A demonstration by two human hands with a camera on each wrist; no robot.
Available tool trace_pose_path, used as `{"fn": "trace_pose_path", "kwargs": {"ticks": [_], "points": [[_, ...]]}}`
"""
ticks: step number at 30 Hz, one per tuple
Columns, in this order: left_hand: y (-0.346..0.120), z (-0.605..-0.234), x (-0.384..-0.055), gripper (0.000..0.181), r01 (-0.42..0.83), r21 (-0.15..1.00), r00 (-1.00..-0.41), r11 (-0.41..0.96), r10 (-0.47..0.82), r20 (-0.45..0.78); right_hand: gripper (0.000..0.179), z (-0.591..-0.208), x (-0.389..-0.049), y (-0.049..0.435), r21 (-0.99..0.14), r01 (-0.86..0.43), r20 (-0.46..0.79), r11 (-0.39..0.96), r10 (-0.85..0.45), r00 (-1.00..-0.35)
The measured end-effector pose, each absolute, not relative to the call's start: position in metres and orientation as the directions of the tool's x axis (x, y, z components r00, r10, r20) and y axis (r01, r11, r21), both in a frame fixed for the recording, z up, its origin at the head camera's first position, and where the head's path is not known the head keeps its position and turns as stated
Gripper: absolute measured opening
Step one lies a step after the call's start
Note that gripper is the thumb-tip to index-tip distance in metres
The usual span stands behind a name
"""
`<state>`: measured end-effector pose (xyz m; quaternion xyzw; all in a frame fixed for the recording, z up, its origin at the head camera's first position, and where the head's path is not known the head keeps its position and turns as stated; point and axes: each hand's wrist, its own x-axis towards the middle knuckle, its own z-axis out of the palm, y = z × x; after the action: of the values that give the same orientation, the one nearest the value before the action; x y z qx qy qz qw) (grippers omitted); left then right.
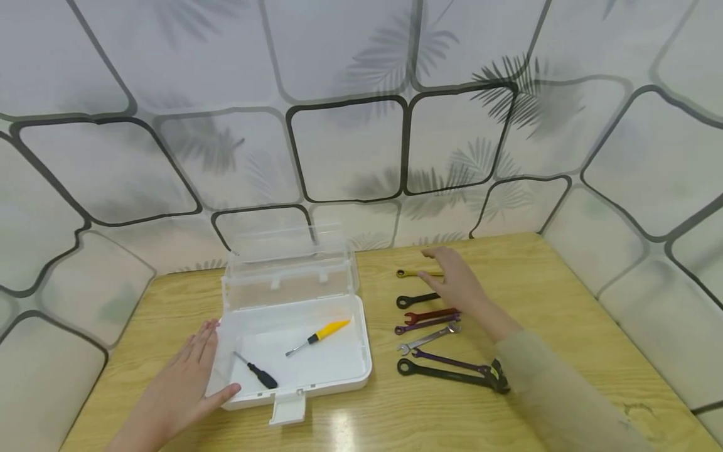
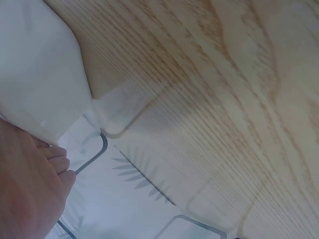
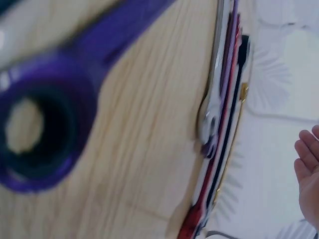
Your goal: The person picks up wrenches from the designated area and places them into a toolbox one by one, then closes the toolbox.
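A white toolbox [image 1: 367, 351] stands with its clear lid [image 1: 288, 270] raised. Inside lie a yellow-handled screwdriver [image 1: 330, 329] and a black-handled screwdriver [image 1: 262, 376]. My left hand [image 1: 177, 383] rests along the box's left wall, fingers extended and thumb at the front corner. In the left wrist view, the fingertips lie beside the white wall [image 2: 45, 64]. My right hand [image 1: 457, 279] is over the gold wrench [image 1: 409, 274], fingers slightly bent and apart, covering its right part. It holds nothing visible. In the right wrist view, that hand [image 3: 309, 174] is at the right edge.
Below the gold wrench lie a black wrench [image 1: 417, 300], a red wrench [image 1: 432, 315], a purple wrench [image 1: 423, 325], a silver wrench [image 1: 428, 339], another purple wrench [image 1: 452, 361] and a large black wrench [image 1: 443, 375]. The toolbox latch [image 1: 289, 408] hangs open in front. Patterned fabric [image 1: 350, 150] surrounds the table.
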<state>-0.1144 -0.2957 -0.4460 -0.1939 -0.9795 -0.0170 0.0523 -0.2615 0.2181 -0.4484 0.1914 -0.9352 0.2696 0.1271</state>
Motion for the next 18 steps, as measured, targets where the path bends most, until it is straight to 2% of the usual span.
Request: {"fn": "trace_pose_path", "kwargs": {"ticks": [11,18], "points": [[-0.295,-0.445,-0.115,0.109,0.388,0.008,-0.914,0.921,0.384,0.129,0.047,-0.457,-0.284,0.229,-0.59,-0.323,0.258,0.74,-0.207,-0.944],[-0.294,-0.445,-0.115,0.109,0.387,0.002,-0.915,0.922,0.384,0.128,0.039,-0.466,-0.298,0.236,-0.629,-0.302,0.206,0.716,-0.22,-0.953]]}}
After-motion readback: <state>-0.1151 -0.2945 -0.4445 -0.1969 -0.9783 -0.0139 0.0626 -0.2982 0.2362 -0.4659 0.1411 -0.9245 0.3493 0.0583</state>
